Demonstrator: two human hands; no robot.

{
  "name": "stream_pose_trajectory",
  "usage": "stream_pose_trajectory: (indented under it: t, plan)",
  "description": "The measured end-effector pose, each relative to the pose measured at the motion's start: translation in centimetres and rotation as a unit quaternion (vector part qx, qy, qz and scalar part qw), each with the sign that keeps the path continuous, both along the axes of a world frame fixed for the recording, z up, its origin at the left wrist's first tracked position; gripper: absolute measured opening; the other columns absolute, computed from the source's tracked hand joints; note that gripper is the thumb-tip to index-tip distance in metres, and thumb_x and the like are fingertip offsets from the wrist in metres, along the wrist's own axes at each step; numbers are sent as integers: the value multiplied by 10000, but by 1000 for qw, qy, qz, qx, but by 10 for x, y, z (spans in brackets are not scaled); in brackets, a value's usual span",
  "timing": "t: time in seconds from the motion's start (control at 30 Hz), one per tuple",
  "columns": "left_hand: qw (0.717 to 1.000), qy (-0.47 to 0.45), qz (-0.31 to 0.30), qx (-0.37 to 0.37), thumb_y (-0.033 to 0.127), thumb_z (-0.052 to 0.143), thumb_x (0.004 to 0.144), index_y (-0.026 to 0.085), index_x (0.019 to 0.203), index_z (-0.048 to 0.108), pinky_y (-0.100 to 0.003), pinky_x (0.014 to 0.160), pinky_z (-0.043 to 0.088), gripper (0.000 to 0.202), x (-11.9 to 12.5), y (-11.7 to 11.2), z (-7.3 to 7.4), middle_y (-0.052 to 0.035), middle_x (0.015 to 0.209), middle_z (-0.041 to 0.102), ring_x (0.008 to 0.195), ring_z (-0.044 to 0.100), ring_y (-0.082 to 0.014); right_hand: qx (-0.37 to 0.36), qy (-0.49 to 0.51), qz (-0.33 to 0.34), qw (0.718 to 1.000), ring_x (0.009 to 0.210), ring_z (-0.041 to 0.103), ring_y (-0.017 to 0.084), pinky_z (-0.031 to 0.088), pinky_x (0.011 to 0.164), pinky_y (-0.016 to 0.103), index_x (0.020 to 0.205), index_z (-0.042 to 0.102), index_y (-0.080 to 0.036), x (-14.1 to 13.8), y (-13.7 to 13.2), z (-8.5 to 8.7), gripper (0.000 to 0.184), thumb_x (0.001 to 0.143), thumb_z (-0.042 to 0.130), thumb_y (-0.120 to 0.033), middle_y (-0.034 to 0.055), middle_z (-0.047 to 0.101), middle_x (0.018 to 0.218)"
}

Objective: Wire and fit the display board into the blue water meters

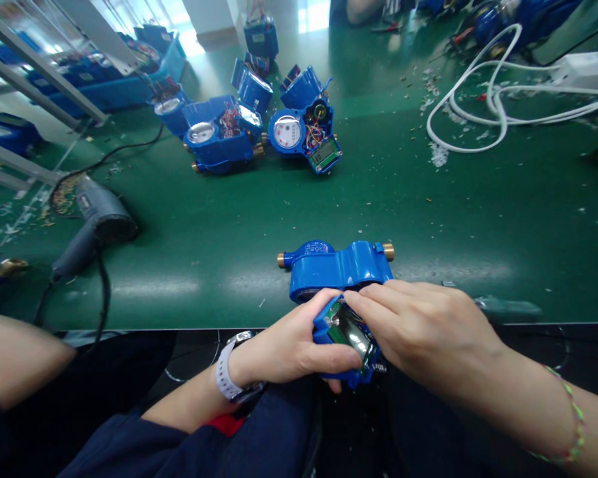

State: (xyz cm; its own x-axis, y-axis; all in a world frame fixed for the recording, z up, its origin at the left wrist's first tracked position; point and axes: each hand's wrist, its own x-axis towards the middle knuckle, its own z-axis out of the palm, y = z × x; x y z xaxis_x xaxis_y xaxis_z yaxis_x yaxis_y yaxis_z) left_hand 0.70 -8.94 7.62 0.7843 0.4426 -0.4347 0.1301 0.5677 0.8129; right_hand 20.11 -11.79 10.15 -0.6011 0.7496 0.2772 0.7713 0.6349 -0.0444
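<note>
My left hand (299,342), with a watch on its wrist, grips a blue meter cover (355,382) just off the table's front edge. Inside the cover sits a green circuit board with a small display (355,337), and my left thumb lies across its lower end. My right hand (423,325) is closed at the cover's upper right edge, fingertips bent onto it; what lies under them is hidden. Directly behind both hands, a blue water meter body (341,265) with brass threaded ends rests on the green table, its front partly covered by my fingers.
Several blue water meters with exposed wires, one being an opened meter (303,136), stand farther back. A grey heat gun (99,219) lies left with its cord. White cable (498,119) loops at right beside a power strip (588,70). Part of another person (363,10) shows behind.
</note>
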Motion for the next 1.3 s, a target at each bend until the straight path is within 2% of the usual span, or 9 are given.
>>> stream_pose_trajectory:
  t: [0.3,0.53,0.73,0.9,1.1,1.3]
  plan:
    - [1000,1,-4,15,320,733,751,202,1178,458,-245,563,548,521,-2,0,-3,-21,951,552,692,621,-133,10,19,13,1000,585,571,180,343,527,306,876,687,-143,3,3,-3,267,836,459,-10,29,661,713]
    - [999,2,-1,34,288,736,743,203,1199,496,-267,636,537,522,-2,1,-2,-30,979,589,741,622,-147,-48,21,-11,999,603,597,172,335,518,290,919,687,-175,6,2,1,264,793,506,-29,11,667,741]
    - [1000,4,1,28,284,731,741,204,1217,465,-269,613,547,551,0,0,-3,-22,944,583,707,625,-140,-76,-5,-52,996,557,613,189,317,466,298,948,702,-207,1,-2,6,339,717,545,-15,-9,673,728]
    - [999,19,-8,27,269,728,746,214,1186,441,-233,555,539,527,0,-2,-4,-9,941,573,641,620,-109,-84,-24,-75,993,532,624,194,338,448,301,927,715,-195,-6,-3,9,339,683,578,-3,-1,684,717]
    - [999,27,-22,25,264,720,764,214,1162,426,-188,517,512,497,1,-1,-3,8,916,556,598,612,-81,-70,-46,-46,995,555,632,211,397,462,314,882,718,-147,-13,-5,10,285,683,585,8,25,660,681]
    - [1000,8,-14,14,269,721,761,209,1136,439,-223,546,542,473,0,-1,-3,3,927,545,640,615,-100,-57,-28,-35,997,559,639,207,414,474,311,904,710,-138,-7,-2,9,293,685,586,13,27,678,706]
